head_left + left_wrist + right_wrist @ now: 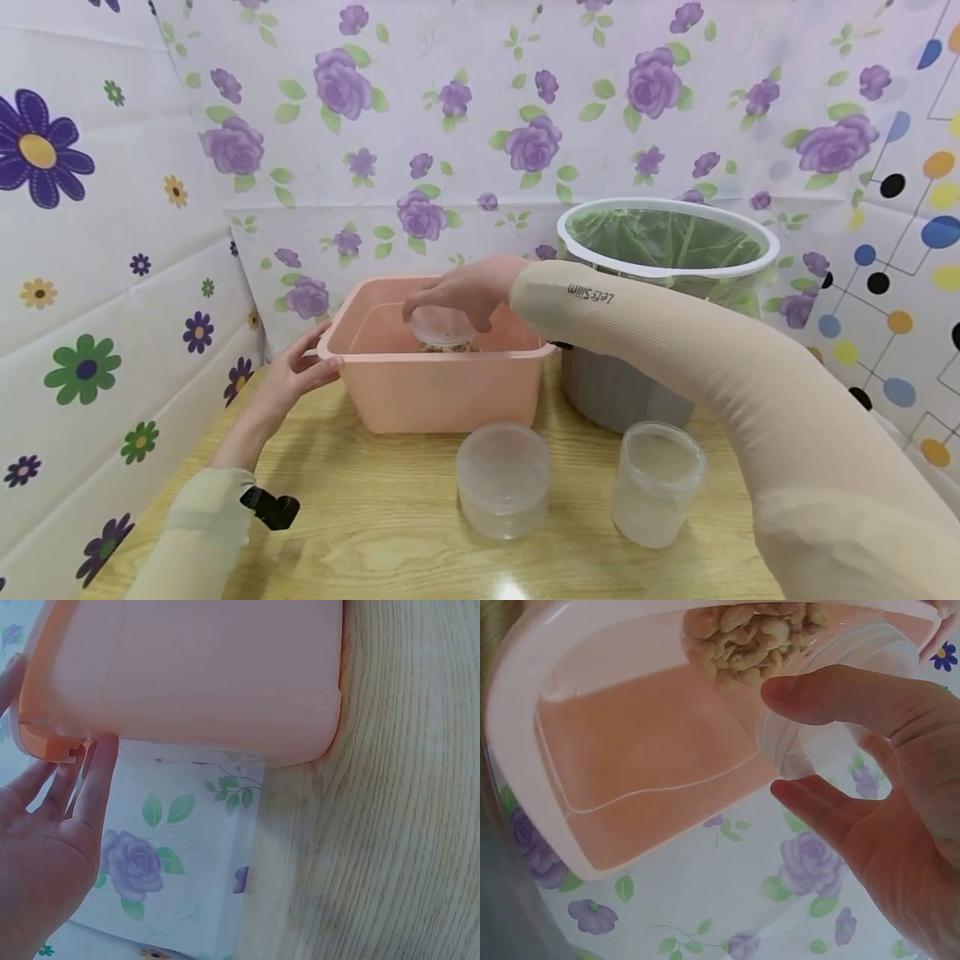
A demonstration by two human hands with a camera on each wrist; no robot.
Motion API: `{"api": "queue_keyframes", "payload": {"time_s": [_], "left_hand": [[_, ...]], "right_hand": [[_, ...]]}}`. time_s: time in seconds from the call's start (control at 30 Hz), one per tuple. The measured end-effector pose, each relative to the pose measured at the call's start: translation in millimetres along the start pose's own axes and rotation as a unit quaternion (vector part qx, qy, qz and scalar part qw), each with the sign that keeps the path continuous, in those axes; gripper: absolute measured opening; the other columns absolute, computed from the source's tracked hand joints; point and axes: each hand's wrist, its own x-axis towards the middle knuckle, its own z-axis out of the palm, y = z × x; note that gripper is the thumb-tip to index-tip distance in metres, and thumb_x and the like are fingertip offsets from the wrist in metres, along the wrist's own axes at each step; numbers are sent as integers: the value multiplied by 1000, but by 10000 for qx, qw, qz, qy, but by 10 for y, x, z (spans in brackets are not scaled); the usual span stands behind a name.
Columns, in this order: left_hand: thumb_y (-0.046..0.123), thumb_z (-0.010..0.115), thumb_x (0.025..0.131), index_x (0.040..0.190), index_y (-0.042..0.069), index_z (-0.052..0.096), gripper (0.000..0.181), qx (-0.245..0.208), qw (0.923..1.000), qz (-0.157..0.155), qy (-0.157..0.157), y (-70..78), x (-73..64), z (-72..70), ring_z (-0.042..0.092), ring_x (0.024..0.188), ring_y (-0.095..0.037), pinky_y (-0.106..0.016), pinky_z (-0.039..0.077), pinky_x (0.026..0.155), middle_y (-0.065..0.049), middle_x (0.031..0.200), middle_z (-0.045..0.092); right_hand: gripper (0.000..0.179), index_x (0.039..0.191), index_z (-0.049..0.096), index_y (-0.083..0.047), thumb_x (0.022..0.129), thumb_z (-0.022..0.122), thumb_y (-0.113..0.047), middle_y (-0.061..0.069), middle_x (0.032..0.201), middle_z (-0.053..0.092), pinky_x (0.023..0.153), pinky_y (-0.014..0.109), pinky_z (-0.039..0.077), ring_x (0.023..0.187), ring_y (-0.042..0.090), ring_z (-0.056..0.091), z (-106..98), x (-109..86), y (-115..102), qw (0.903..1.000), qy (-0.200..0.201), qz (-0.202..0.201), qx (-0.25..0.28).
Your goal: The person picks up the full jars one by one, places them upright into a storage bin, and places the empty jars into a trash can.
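One light-brown, wood-grained table (360,525) was noted. Borne directly upon it were: one rectangular pink plastic tub (442,396), stood upright; one round grey bin (630,387) with white rim and green liner, stationed to the tub's right; one low, wide, clear plastic container (504,483), positioned before the tub; one narrower clear plastic jar (658,492), placed before the bin.

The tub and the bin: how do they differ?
The tub is pink, the bin mainly gray. The tub is roughly rectangular; the bin is round and taller. The left hand holds the tub's rim, while a green bag lines the bin. Both are open at the top and stand on the table.
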Motion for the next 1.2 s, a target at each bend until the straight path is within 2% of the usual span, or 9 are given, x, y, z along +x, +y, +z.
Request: {"api": "queue_keyframes", "payload": {"time_s": [0.17,0.43,0.6,0.73,0.83,0.87,1.03,1.13,1.2], "left_hand": [[20,55,101,160,14,18,69,42,10000,-31,26,20,-22,11,61,103,4,-17,55,90,-21,148,36],[18,56,101,159,14,20,69,34,9999,11,97,33,-34,30,61,102,5,-16,55,88,-20,147,37],[18,56,101,159,14,20,69,17,10000,30,72,17,-27,17,62,103,4,-18,55,88,-17,144,39],[18,56,101,159,14,19,69,-25,10000,28,57,6,-23,8,62,104,4,-18,55,89,-12,141,42],[19,57,100,159,14,20,70,-19,10000,-3,83,11,-25,15,62,105,5,-17,55,88,-12,143,41],[19,57,100,159,14,20,70,-13,10000,-18,86,13,-26,17,62,105,6,-16,55,88,-13,144,41],[19,57,100,160,14,19,71,-19,10000,-35,82,21,-25,27,61,105,7,-15,55,88,-17,148,37],[18,57,100,160,13,18,71,-39,10000,-35,76,17,-19,24,61,105,7,-16,55,88,-13,146,39],[17,57,100,160,13,18,71,-64,9999,-27,75,17,-18,24,62,105,6,-16,55,88,-10,143,40]], "right_hand": [[105,146,26,-51,73,63,15,-12,160,28,48,23,33,70,16,47,-9,6,-19,9999,-53,109,29],[107,147,25,-53,73,65,13,-12,160,28,49,23,34,76,16,49,-6,11,-33,9996,-109,238,91],[122,149,10,-63,72,77,5,-19,165,16,50,24,35,73,16,44,-16,-38,-42,9990,-115,421,17],[130,148,5,-63,68,85,0,-21,166,11,56,25,44,99,15,53,-25,-111,-39,9991,50,416,-31],[129,149,5,-63,68,85,-1,-19,166,11,66,27,50,132,17,46,-26,-165,-29,9991,161,384,4],[129,148,5,-63,68,85,0,-20,166,10,70,29,53,136,18,43,-26,-183,-24,9991,183,390,63],[127,145,4,-67,70,79,3,-22,165,9,90,40,53,151,25,25,-41,-239,20,9985,263,360,315],[124,143,4,-69,73,80,-1,-23,165,8,106,45,43,154,23,16,-64,-270,47,9978,290,360,466],[122,146,5,-66,72,82,-6,-21,166,9,111,48,39,154,22,19,-87,-297,68,9980,337,325,430]]}}
